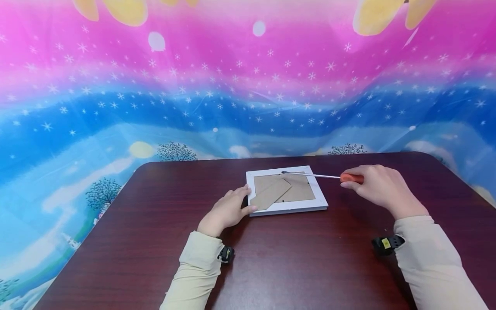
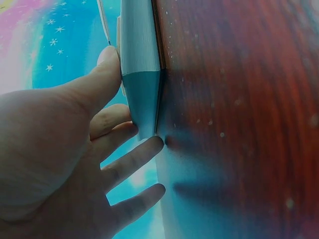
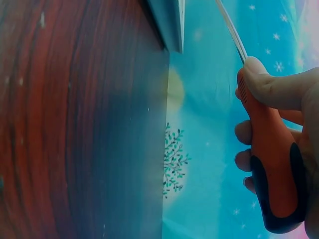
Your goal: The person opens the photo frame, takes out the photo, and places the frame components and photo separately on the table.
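Observation:
A white picture frame lies back up on the table, showing a brown backing board with small dark tabs along its edges. A stand flap sits diagonally across the board. My left hand touches the frame's near left corner, thumb on the top edge and the other fingers spread along the left side. With my right hand I grip the orange and black handle of a screwdriver. Its long shaft reaches left over the frame, and the dark tip overlaps the board's far edge beside a tab.
The dark red wooden table has a straight far edge just behind the frame. A patterned cloth in pink and blue hangs behind and at the sides. Black straps with small devices are on both wrists.

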Demonstrator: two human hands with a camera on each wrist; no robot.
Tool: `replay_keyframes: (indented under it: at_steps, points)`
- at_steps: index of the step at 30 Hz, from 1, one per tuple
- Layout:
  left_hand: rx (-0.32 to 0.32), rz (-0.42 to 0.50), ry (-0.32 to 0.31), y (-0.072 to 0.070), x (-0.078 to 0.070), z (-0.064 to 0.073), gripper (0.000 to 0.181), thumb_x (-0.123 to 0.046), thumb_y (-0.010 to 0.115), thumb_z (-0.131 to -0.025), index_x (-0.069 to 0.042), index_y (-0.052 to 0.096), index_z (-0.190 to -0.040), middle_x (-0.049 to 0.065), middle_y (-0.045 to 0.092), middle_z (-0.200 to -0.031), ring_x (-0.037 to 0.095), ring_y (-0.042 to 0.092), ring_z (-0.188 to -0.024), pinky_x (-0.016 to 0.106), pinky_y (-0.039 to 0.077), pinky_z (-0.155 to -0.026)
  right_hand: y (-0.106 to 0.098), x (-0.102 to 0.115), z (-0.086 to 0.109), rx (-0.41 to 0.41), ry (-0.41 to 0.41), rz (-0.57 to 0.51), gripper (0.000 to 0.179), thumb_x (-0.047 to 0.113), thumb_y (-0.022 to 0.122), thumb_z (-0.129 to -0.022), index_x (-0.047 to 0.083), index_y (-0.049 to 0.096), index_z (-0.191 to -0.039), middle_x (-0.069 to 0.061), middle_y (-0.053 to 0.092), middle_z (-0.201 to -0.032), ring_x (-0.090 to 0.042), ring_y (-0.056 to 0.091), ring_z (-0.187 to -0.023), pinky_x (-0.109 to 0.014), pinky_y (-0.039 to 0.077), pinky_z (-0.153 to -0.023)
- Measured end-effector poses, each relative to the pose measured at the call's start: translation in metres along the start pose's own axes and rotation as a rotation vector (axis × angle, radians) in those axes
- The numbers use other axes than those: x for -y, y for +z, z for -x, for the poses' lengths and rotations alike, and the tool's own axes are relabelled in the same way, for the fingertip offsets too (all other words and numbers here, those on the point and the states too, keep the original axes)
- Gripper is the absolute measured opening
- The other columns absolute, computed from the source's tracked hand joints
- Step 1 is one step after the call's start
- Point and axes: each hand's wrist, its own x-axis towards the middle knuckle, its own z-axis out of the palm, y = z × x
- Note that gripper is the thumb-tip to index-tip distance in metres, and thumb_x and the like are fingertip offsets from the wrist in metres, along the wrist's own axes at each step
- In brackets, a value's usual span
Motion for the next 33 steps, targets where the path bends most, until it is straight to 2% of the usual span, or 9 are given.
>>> replay_keyframes:
  at_steps: [7,14,24,28,33]
  points:
    - [-0.012,-0.017,-0.003,0.002,0.000,-0.001,0.057,-0.036,0.061,-0.099,-0.008,0.048,-0.146,0.008,0.034,-0.158,0.034,0.036,-0.140,0.050,0.036,-0.109,-0.003,-0.012,0.004,0.034,0.054,-0.029,0.046,0.051,0.069,-0.089,0.015,0.074,-0.117,0.006,0.058,-0.067,-0.019,0.051,-0.066,-0.037,0.039,-0.059]
    - [-0.008,-0.021,-0.009,0.001,-0.001,0.000,0.057,-0.037,0.060,-0.099,-0.008,0.048,-0.147,0.007,0.034,-0.158,0.033,0.037,-0.140,0.050,0.037,-0.108,-0.007,-0.028,0.010,0.058,0.110,-0.058,0.058,0.058,0.064,-0.090,0.010,0.070,-0.123,0.003,0.055,-0.065,-0.020,0.047,-0.063,-0.035,0.034,-0.057]
    - [-0.018,-0.034,-0.016,0.000,-0.004,0.001,0.060,-0.037,0.062,-0.098,-0.007,0.047,-0.147,0.008,0.036,-0.157,0.037,0.036,-0.141,0.051,0.034,-0.111,-0.016,-0.046,0.019,0.080,0.188,-0.099,0.068,0.059,0.062,-0.091,0.003,0.065,-0.129,0.001,0.053,-0.063,-0.022,0.047,-0.064,-0.035,0.034,-0.056]
    - [-0.018,-0.008,0.001,-0.001,-0.004,0.001,0.062,-0.034,0.062,-0.098,-0.007,0.042,-0.150,0.008,0.033,-0.158,0.035,0.035,-0.141,0.051,0.035,-0.110,-0.017,-0.047,0.020,0.080,0.189,-0.108,0.067,0.058,0.063,-0.091,0.003,0.065,-0.129,0.001,0.052,-0.063,-0.022,0.046,-0.064,-0.035,0.033,-0.056]
    - [0.012,-0.001,0.036,0.000,-0.006,0.001,0.059,-0.030,0.058,-0.100,-0.011,0.039,-0.153,0.005,0.030,-0.160,0.032,0.035,-0.141,0.050,0.036,-0.109,-0.018,-0.047,0.020,0.088,0.194,-0.110,0.069,0.059,0.062,-0.090,0.003,0.065,-0.129,0.000,0.053,-0.064,-0.022,0.047,-0.065,-0.035,0.034,-0.056]
